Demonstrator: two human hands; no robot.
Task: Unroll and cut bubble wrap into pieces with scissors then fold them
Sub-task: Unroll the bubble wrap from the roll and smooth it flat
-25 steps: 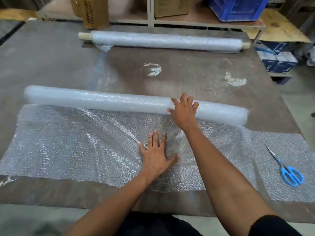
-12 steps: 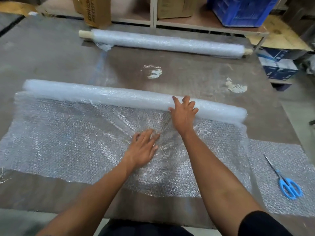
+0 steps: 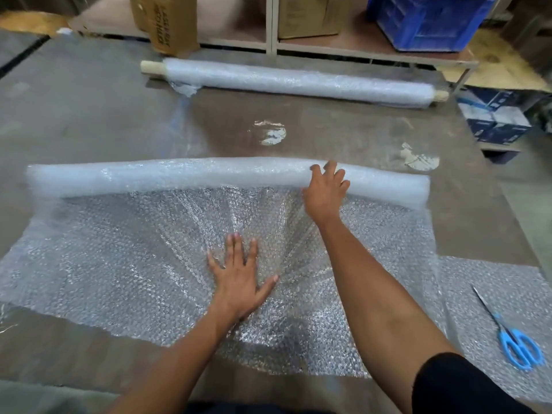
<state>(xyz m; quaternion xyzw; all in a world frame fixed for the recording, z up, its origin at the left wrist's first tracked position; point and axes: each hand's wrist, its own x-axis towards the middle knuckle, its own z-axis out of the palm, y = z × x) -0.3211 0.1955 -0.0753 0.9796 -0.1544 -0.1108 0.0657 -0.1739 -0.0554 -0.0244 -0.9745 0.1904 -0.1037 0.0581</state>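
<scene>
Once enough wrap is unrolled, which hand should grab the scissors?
Right, probably. The blue scissors lie on that side of the table, and the left hand is pressing the unrolled sheet flat, so it can hold it.

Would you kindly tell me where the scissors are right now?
The blue-handled scissors lie at the lower right of the head view, untouched on a separate bubble wrap piece on the table, right of the right forearm.
</scene>
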